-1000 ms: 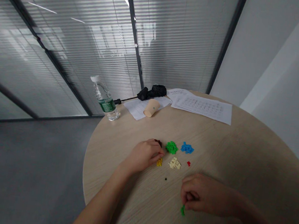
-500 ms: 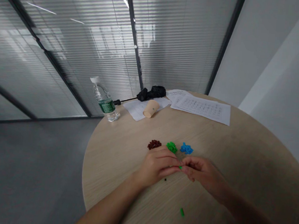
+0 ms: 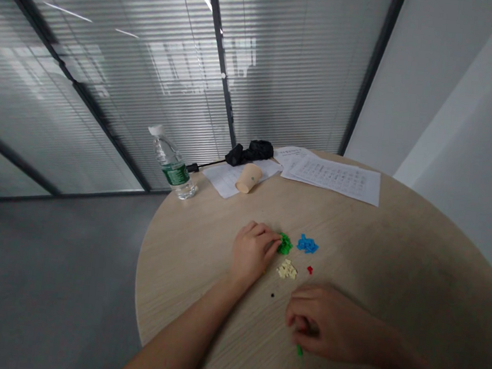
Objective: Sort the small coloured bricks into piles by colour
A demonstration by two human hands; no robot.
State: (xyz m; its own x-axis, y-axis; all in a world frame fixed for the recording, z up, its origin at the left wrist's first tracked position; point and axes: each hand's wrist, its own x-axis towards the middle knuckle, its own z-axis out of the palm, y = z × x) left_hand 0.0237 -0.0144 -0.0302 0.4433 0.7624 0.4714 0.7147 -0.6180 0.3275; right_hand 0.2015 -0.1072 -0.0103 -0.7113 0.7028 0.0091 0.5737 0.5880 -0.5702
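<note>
My left hand lies on the round wooden table with its fingers curled. Its fingertips touch the left edge of a green pile of small pieces. Whatever the fingers hold is hidden. Nearer to me, my right hand is closed, its fingertips pinched on a loose green piece that peeks out beneath them. Between the hands lie a cream pile, a single red piece and a tiny dark piece. A blue pile sits right of the green one.
At the table's far side stand a water bottle, a tipped paper cup, a black bundle and printed sheets. Glass walls with blinds rise behind. The table's rounded edge falls off to the left over grey floor.
The hands met above the cream pile half a second ago, pinching a green piece. Since then my left hand has moved to the green pile, covering the brown one, and my right hand has dropped back to the loose green piece.
</note>
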